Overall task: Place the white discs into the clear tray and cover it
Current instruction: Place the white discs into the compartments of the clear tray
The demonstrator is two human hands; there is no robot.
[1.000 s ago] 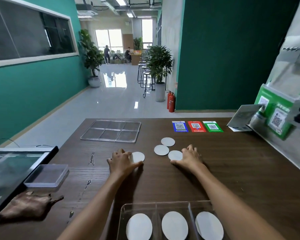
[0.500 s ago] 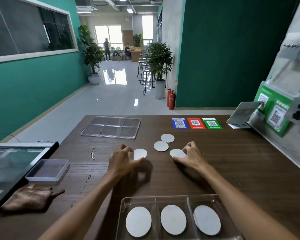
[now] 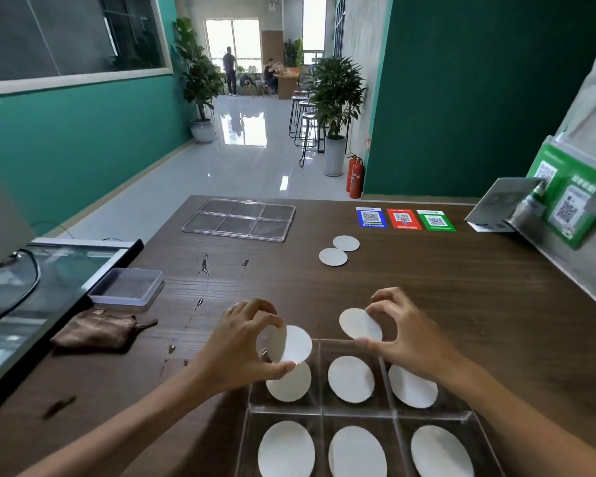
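Pinching a flat white round disc (image 3: 291,344) between thumb and fingertips, the left hand (image 3: 241,346) holds it tilted above the far-left compartment of the clear plastic six-compartment tray (image 3: 391,413), which sits on the dark brown wooden table (image 3: 461,304) at the near edge of the view. The right hand (image 3: 405,333) grips a second white disc (image 3: 358,323) the same way, thumb below and fingers arched over it, tilted above the tray's far rim near the middle compartment. Each of the six compartments already has one white disc lying flat in it; the far-left one (image 3: 289,385) is partly hidden behind the left thumb. Two more white discs (image 3: 339,250) lie on the table well beyond the hands, touching or slightly overlapping at their edges. The clear ribbed lid (image 3: 239,219) rests flat near the table's far left corner, apart from the tray. A small clear lidded box (image 3: 128,289) and a crumpled brown cloth (image 3: 98,330) lie at the left, and three coloured code cards (image 3: 405,218) sit at the far edge.
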